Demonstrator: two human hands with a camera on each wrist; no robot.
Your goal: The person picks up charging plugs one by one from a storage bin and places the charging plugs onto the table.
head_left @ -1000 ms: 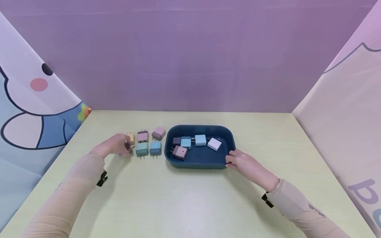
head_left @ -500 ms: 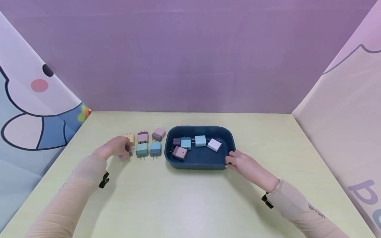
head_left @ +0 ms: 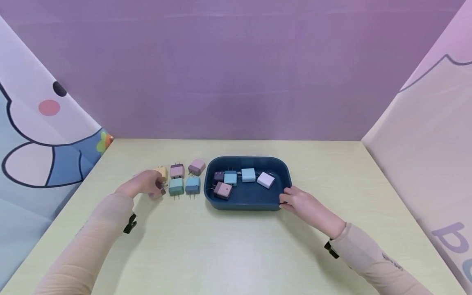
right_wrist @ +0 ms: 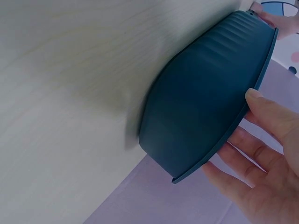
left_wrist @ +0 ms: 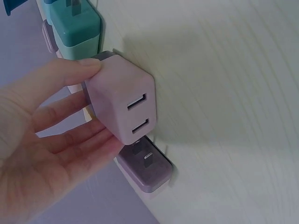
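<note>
My left hand (head_left: 145,183) pinches a pink USB charger (left_wrist: 122,95) with a darker back end, thumb on one side and fingers on the other. Its two USB slots face the left wrist camera. Just under the fingertips lies a purple-topped charger (left_wrist: 145,165), prongs showing. A yellow charger (head_left: 162,171) and a green charger (head_left: 176,187) stand close by the left hand. On the right, my right hand (head_left: 300,201) grips the near right corner of a dark blue tray (right_wrist: 196,98), thumb on the outer side and fingers over the rim.
Inside the tray sit several chargers, among them a pink one (head_left: 223,190), a light blue one (head_left: 248,175) and a white one (head_left: 265,180). Left of the tray stand a blue charger (head_left: 193,185), a mauve charger (head_left: 196,166) and a pink-and-purple charger (head_left: 177,171).
My left hand has shifted slightly right and nearer to me, and more of the pink charger shows below its fingers. My right hand stays on the tray.
</note>
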